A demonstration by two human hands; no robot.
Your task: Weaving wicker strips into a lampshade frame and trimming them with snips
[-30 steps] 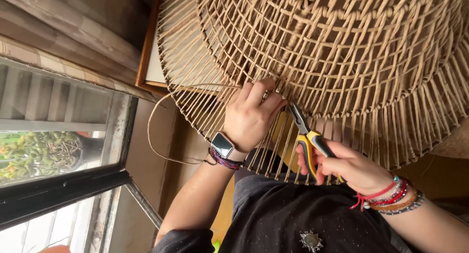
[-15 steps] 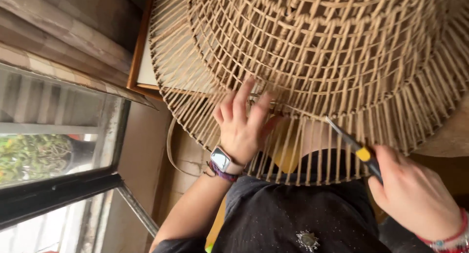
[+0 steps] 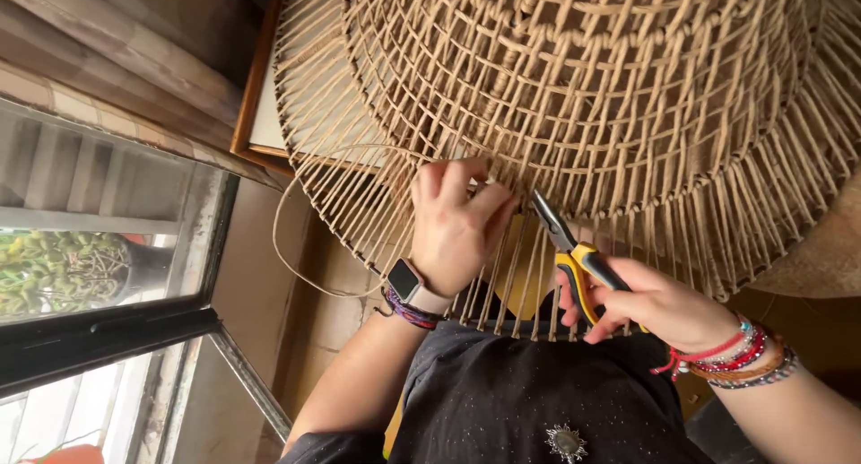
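A large woven lampshade (image 3: 574, 96) of pale cord and cane hangs in front of the person and fills the upper part of the view, its lower edge ending in a fringe of straight spokes just above the person's chest.

The left hand (image 3: 457, 226) presses against the weave near the lower edge, fingers (image 3: 439, 182) spread and curled onto the strands, seemingly to pin them in place so the weave stays taut; whether a single strand is pinched between them cannot be told. A loose cord (image 3: 291, 249) loops out to the left from about where this hand rests and curves back toward the wrist, which wears a watch (image 3: 405, 280) and a braided band.

The right hand (image 3: 650, 303) is closed around the yellow and black handles of a pair of pliers (image 3: 574, 249), whose narrow metal tips point up and left to the weave just beside the left hand's fingers. The tips look nearly shut, though whether they grip a strand is unclear. Holding the tool this close to the steadying hand keeps the working spot small.

No table shows. To the left is a window (image 3: 99, 276) with a dark frame and greenery outside, and a wood-framed panel (image 3: 256, 96) stands behind the lampshade against a brownish wall.
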